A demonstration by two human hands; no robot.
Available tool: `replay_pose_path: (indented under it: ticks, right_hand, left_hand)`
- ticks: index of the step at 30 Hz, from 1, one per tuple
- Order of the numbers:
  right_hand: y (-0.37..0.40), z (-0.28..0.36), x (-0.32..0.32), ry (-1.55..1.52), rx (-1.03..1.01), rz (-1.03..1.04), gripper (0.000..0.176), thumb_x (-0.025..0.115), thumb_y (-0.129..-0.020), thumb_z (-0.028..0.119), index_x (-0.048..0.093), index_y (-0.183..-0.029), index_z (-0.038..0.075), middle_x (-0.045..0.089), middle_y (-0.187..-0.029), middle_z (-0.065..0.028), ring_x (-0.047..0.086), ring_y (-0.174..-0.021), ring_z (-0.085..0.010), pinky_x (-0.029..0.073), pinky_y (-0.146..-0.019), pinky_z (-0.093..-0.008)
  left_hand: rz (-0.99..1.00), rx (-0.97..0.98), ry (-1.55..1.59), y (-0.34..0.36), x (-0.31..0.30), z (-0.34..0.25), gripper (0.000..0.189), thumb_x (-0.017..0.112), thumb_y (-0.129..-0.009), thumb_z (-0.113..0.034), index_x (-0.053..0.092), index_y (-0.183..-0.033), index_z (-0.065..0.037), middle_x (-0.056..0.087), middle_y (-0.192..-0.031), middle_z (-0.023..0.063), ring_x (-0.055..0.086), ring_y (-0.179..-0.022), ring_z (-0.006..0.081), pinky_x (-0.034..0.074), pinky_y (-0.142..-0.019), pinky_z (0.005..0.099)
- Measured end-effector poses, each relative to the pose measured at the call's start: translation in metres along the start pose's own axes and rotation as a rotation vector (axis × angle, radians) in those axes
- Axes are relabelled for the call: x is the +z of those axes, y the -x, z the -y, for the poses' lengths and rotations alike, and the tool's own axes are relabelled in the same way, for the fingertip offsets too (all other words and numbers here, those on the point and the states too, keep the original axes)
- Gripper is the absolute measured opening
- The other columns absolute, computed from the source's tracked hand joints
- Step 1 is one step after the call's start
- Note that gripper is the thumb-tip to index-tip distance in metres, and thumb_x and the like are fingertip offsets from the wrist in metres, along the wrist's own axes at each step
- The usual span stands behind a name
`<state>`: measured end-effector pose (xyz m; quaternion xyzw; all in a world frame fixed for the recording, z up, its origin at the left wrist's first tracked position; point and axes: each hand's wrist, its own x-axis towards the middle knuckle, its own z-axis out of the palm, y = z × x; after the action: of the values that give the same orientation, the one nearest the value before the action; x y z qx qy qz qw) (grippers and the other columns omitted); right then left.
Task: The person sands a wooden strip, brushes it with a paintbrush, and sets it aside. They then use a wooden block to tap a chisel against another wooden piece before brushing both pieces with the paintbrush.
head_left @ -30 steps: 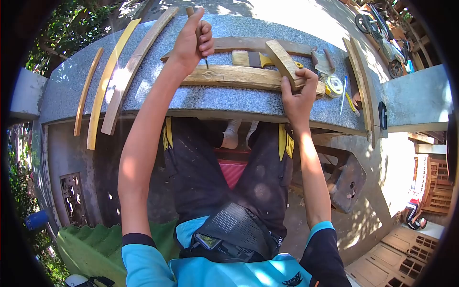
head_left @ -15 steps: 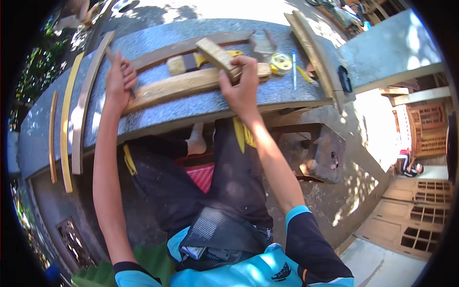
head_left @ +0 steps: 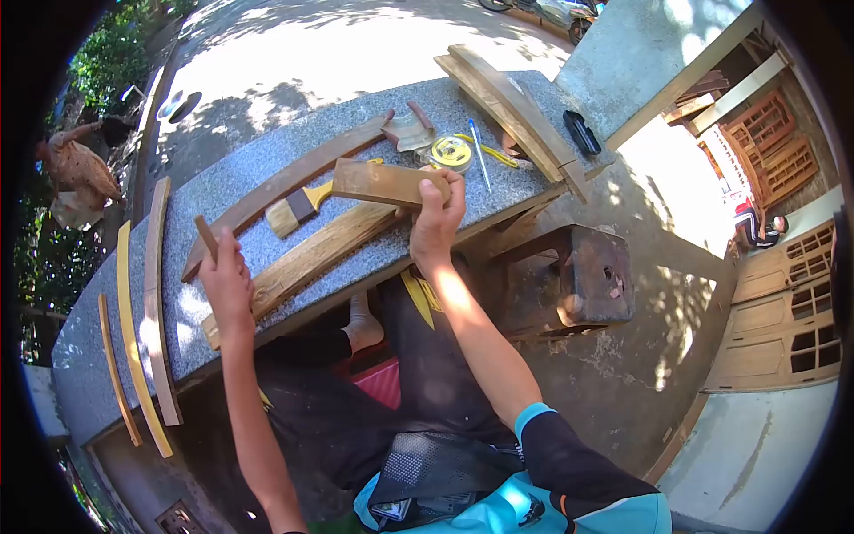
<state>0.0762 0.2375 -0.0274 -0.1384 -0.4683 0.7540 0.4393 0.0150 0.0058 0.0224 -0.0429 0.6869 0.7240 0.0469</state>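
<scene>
My left hand [head_left: 229,289] is closed round a slim brown stick [head_left: 205,237] that pokes up past the fingers; the rest of it is hidden in the hand. This hand overlaps the near end of a long wooden beam [head_left: 307,262] on the stone slab. Above the beam's other end, my right hand [head_left: 436,227] grips a short wooden block [head_left: 374,182] by its right end, thumb on top. Behind the block lies a paintbrush [head_left: 294,214] with a yellow handle, and past it a dark curved wooden strip [head_left: 267,191].
A yellow tape measure [head_left: 452,153], a blue-white pen [head_left: 480,158] and planks [head_left: 507,111] lie to the right on the granite slab [head_left: 391,105]. Several thin strips [head_left: 153,303] cross its left end. A metal stool [head_left: 598,278] stands below. A person [head_left: 761,233] is far right.
The view has shifted and turned. My right hand has swung the block from slanting across the beam to nearly level. My left hand still holds the stick, with its upper end now clearer.
</scene>
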Motion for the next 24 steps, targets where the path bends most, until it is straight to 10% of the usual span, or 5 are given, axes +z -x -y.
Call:
replay_pose_path:
  ticks: [3, 7, 13, 24]
  right_hand:
    - [-0.003, 0.014, -0.021, -0.089, 0.004, -0.081, 0.028, 0.057, -0.087, 0.024, 0.042, -0.101, 0.004, 0.054, -0.089, -0.0095, 0.058, -0.070, -0.0175, 0.052, -0.056, -0.0300]
    - [-0.009, 0.067, -0.064, -0.215, 0.082, -0.001, 0.027, 0.060, -0.087, 0.020, 0.041, -0.101, 0.006, 0.053, -0.096, -0.0095, 0.058, -0.085, -0.0190, 0.052, -0.074, -0.0356]
    - [0.009, 0.096, -0.130, -0.198, 0.319, 0.088, 0.030, 0.064, -0.082, 0.016, 0.041, -0.098, 0.007, 0.054, -0.101, -0.0100, 0.055, -0.100, -0.0213, 0.045, -0.093, -0.0389]
    - [0.050, 0.083, -0.111, -0.174, 0.257, 0.235, 0.046, 0.064, -0.078, 0.011, 0.034, -0.113, 0.007, 0.054, -0.100, -0.0112, 0.061, -0.082, -0.0215, 0.051, -0.070, -0.0324]
  left_hand:
    - [-0.399, 1.075, -0.864, -0.004, 0.028, 0.033, 0.019, 0.056, -0.086, -0.022, 0.054, -0.079, -0.005, 0.052, -0.059, 0.0042, 0.049, -0.053, 0.0171, 0.036, -0.044, 0.0264]
    - [-0.070, 0.807, -1.127, 0.015, 0.041, 0.037, 0.015, 0.055, -0.079, -0.008, 0.060, -0.092, -0.003, 0.061, -0.074, 0.0150, 0.057, -0.069, 0.0319, 0.045, -0.061, 0.0394]
    - [0.049, 0.995, -1.013, 0.012, 0.040, 0.038, 0.017, 0.055, -0.072, -0.002, 0.059, -0.088, -0.001, 0.058, -0.071, 0.0145, 0.054, -0.064, 0.0313, 0.043, -0.059, 0.0408]
    - [0.338, 1.073, -0.983, -0.004, 0.054, 0.027, 0.010, 0.053, -0.073, -0.003, 0.055, -0.082, -0.002, 0.056, -0.067, 0.0147, 0.052, -0.062, 0.0329, 0.041, -0.056, 0.0426]
